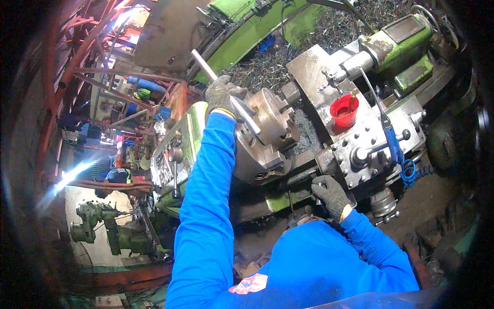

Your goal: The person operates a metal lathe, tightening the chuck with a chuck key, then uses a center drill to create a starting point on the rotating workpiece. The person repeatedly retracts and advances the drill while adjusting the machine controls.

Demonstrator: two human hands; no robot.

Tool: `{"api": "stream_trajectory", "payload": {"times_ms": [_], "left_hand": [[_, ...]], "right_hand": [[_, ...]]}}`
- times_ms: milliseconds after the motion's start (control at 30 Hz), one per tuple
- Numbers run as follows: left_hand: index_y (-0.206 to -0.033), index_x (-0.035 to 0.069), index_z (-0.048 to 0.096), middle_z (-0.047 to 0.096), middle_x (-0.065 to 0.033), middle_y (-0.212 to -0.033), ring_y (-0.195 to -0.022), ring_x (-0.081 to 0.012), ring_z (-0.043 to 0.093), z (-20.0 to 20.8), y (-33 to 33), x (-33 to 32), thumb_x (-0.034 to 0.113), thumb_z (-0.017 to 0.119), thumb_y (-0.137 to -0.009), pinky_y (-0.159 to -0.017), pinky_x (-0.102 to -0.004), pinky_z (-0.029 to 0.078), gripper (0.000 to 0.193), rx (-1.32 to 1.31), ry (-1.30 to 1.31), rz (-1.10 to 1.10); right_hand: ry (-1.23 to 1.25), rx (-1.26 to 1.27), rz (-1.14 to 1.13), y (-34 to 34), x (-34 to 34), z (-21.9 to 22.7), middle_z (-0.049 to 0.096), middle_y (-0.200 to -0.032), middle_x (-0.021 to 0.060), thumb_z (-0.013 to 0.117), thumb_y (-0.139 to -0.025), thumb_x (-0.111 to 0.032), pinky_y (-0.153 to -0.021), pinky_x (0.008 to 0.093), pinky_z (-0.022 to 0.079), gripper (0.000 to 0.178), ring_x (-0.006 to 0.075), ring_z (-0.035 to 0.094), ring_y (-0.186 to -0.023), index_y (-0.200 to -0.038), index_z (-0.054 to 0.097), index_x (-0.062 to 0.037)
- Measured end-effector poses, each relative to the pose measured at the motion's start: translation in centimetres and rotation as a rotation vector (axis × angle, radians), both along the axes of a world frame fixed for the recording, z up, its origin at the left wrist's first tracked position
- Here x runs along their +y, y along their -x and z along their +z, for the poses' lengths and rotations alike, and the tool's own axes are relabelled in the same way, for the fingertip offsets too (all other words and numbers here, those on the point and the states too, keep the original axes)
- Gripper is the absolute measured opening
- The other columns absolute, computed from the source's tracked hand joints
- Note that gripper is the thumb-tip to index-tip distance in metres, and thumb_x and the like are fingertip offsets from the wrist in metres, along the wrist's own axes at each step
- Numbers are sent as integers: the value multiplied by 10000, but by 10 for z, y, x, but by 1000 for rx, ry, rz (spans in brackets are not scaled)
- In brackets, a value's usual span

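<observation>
My left hand (pixel 222 97), in a dark work glove, is wrapped round a long bright metal bar (pixel 246 115). The bar slants across the lathe chuck (pixel 271 116), one end near the chuck's body and the other reaching up past my hand. Several stepped jaws stand out from the chuck's face. In front of the lathe carriage, my right hand (pixel 331 195) is closed, also gloved. Something small and pale shows at its fingers, too little to name. Beside it are the carriage (pixel 368 149) and a long lever with a round knob (pixel 386 147).
On the carriage stands a red cup (pixel 343 110) with a brush-like handle in it. A blue air gun (pixel 392 141) with a coiled hose hangs at the right. The green tailstock (pixel 404 41) is at the far right. Metal shavings (pixel 355 20) heap behind the lathe. Another person (pixel 118 175) is far left.
</observation>
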State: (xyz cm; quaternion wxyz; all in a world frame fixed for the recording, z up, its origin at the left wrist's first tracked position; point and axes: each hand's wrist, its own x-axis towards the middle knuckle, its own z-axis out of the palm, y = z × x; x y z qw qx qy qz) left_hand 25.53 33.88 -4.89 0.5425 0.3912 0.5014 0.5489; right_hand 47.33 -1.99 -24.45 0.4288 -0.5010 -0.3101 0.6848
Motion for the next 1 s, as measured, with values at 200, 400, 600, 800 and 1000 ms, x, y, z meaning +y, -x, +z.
{"api": "stream_trajectory", "payload": {"times_ms": [200, 400, 600, 800, 1000], "left_hand": [[-1081, -25, 584, 689, -191, -807, -552, -294, 672, 4, -9, -4, 131, 653, -945, -522, -410, 578, 217, 183, 63, 7], [-1204, 51, 631, 697, -144, -1073, -870, -288, 732, 20, -19, -1, 217, 622, -997, -750, -415, 609, 265, 1397, -385, -337], [-1238, 126, 646, 592, -182, -1360, -981, -385, 712, 37, -35, -16, 171, 588, -998, -765, -490, 595, 251, 2147, -529, -483], [-1070, 74, 605, 720, -241, -807, -806, -448, 721, 45, -45, -34, 532, 517, -1027, -693, -561, 547, 468, 2034, -487, -138], [-1100, 59, 622, 731, -236, -821, -809, -431, 731, 50, -39, -41, 543, 505, -1020, -715, -566, 549, 504, 1897, -400, -153]], "right_hand": [[-67, -70, 6, -8, 19, 20, 679, -1069, 117, 692, -957, -263, -816, 340, 526, 343, 174, 651, -944, -1188, 665, -11], [3, 135, 0, -2, 37, 32, 679, -1118, 89, 701, -958, -223, -833, 312, 530, 376, 147, 645, -959, -1267, 649, -16], [-109, 30, -79, 2, 59, 51, 678, -1043, 92, 726, -949, -254, -758, 304, 529, 388, 142, 642, -880, -1245, 639, -18], [-153, 63, -237, 25, 89, 49, 647, -1056, 107, 699, -976, -237, -761, 315, 531, 325, 167, 638, -868, -1223, 648, -33], [-245, -250, -226, 26, 91, 47, 668, -1129, 137, 681, -977, -234, -971, 371, 493, 344, 249, 629, -1079, -1248, 651, -25]]}}
